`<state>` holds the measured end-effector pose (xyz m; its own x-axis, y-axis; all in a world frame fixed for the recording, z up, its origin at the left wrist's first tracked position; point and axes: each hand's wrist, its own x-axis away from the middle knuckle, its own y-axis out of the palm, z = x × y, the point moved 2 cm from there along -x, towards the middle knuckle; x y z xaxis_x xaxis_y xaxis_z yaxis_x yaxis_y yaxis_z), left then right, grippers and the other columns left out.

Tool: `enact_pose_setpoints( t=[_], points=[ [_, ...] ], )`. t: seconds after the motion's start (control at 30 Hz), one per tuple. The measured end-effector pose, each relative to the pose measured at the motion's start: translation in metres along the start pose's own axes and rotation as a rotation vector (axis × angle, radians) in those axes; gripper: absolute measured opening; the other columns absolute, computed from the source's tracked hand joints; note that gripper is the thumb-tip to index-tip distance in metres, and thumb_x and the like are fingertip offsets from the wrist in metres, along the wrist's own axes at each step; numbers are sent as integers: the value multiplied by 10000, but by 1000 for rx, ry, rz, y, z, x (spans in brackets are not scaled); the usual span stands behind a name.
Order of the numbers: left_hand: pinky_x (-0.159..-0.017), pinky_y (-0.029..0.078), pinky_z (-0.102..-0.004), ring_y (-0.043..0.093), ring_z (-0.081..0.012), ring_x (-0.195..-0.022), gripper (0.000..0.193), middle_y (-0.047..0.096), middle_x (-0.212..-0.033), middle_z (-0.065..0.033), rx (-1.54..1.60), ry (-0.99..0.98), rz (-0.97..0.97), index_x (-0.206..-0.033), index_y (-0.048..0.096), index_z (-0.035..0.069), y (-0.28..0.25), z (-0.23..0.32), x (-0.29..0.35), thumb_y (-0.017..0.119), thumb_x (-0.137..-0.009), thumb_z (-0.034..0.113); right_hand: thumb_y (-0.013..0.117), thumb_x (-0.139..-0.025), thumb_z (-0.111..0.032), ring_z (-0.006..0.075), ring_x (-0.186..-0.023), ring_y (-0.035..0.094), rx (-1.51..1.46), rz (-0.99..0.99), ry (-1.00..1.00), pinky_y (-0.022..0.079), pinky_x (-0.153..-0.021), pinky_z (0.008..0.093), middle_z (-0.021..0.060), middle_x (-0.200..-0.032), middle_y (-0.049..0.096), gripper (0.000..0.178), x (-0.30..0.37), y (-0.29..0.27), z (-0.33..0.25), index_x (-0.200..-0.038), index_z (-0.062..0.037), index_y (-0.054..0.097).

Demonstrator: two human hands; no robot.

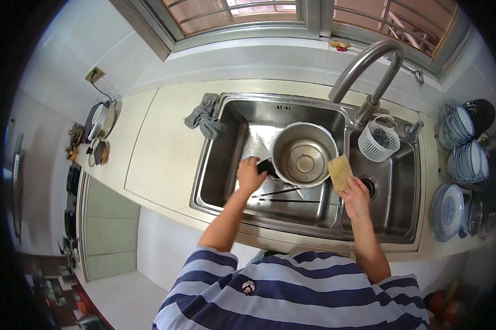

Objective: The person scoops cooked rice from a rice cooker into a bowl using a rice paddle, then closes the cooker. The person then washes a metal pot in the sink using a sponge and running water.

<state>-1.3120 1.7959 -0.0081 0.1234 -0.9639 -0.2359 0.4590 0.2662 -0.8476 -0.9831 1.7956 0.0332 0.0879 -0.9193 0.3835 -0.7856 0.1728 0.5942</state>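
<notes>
A round metal pot [304, 131] sits tilted slightly in the larger left basin of the steel sink [234, 212]. My left hand [249, 175] is closed around its short black handle [268, 168], at the pot's left side. In my right hand [356, 198] is a yellowish sponge [340, 171], held between fingers and thumb beside the pot's right rim, near the basin divider. Two dark chopsticks [289, 201] lie on the basin floor in front of the pot.
A curved faucet [363, 69] arches over the sink's back right. A white strainer basket [379, 142] with a scouring pad hangs in the smaller basin. Plates [448, 212] and racked bowls [468, 159] stand at right. A grey cloth [205, 116] drapes over the left back edge.
</notes>
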Motion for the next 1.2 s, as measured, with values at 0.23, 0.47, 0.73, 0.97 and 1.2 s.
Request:
enact_pose_setpoints(
  t=[0.23, 0.47, 0.73, 0.97, 1.2],
  points=[
    [-540, 470, -274, 617, -170, -668, 426, 627, -663, -105, 593, -508, -1360, -897, 632, 1, 13, -60, -14, 726, -673, 352, 542, -860, -164, 233, -922, 614, -102, 3, -7, 498, -784, 407, 111, -1017, 624, 178, 23, -7, 15, -990, -43, 563],
    [-443, 384, -209, 456, -118, -488, 312, 576, -819, -75, 1857, -1042, -1167, -1151, 478, -25, 26, 38, 17, 485, -859, 84, 540, -855, -191, 266, -971, 599, -173, 176, -27, 476, -814, 435, 115, -1081, 603, 260, 28, -2, 14, -1068, -43, 542],
    [-336, 279, -211, 306, -50, -369, 134, 345, -543, 41, 2667, -1029, -1352, -911, 436, 70, -34, 74, 59, 414, -945, 198, 520, -874, -198, 268, -974, 598, -157, 152, -117, 542, -763, 366, 137, -1112, 579, 347, 28, -7, -9, -1155, 3, 487],
    [-319, 242, -204, 275, -35, -354, 171, 312, -513, 65, 2033, -1055, -1411, -782, 466, 88, -28, 68, 45, 450, -930, 173, 473, -897, -165, 317, -1029, 573, -148, 64, -153, 556, -772, 387, 177, -1163, 546, 382, 18, -10, -21, -1216, 42, 437],
    [-369, 340, -319, 412, -162, -376, 243, 446, -505, -44, 688, -638, -978, -627, 455, 37, -55, 11, 20, 598, -794, 141, 466, -892, -149, 291, -987, 596, -112, 94, -55, 547, -730, 394, 148, -1136, 568, 276, 25, -10, -3, -1122, -3, 506]
  ],
)
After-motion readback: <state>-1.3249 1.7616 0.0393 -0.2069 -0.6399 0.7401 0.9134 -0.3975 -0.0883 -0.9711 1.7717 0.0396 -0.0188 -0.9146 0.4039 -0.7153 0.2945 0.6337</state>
